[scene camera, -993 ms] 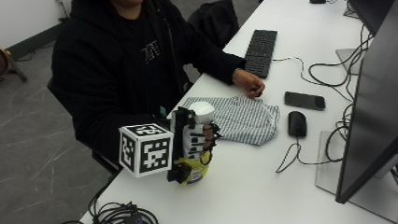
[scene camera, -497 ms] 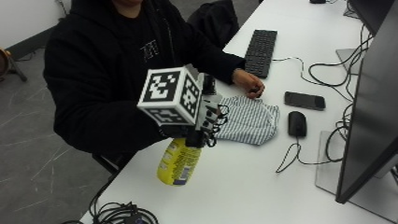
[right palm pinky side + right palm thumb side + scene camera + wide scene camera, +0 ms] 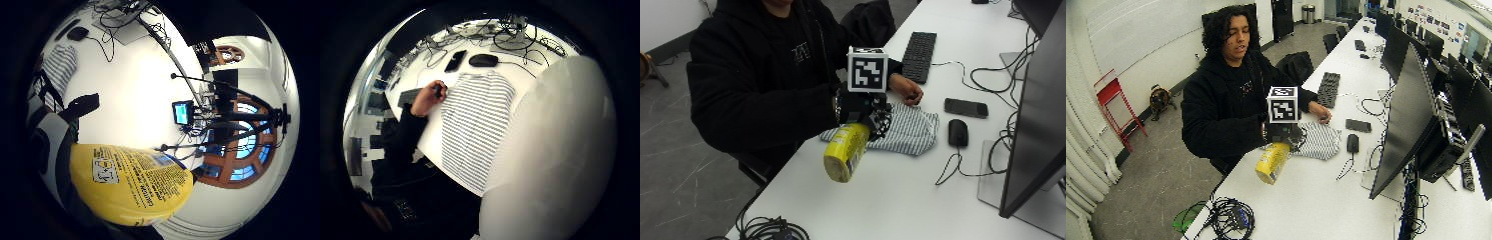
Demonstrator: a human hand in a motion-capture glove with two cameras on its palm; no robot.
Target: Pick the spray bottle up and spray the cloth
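Note:
My gloved right hand (image 3: 863, 114) grips a yellow spray bottle (image 3: 844, 152) by its top and holds it tilted in the air above the white table (image 3: 906, 200), its base toward the table's near end. The bottle's yellow body (image 3: 131, 182) fills much of the little finger side palm view, and its white head (image 3: 555, 155) fills the thumb side palm view. The striped cloth (image 3: 909, 131) lies flat on the table just beyond the hand (image 3: 1282, 134), also seen as the cloth (image 3: 475, 135). The bare left hand (image 3: 906, 90) rests at the cloth's far edge.
A black mouse (image 3: 957, 132) and a phone (image 3: 966, 107) lie right of the cloth. A keyboard (image 3: 919, 49) sits farther back. A monitor (image 3: 1039, 110) stands at the right edge with cables (image 3: 953, 165) around it. More cables (image 3: 770, 230) hang at the near table end.
The hand has lifted the bottle off the table and tipped it from upright to slanted, bringing it higher and closer to the cloth.

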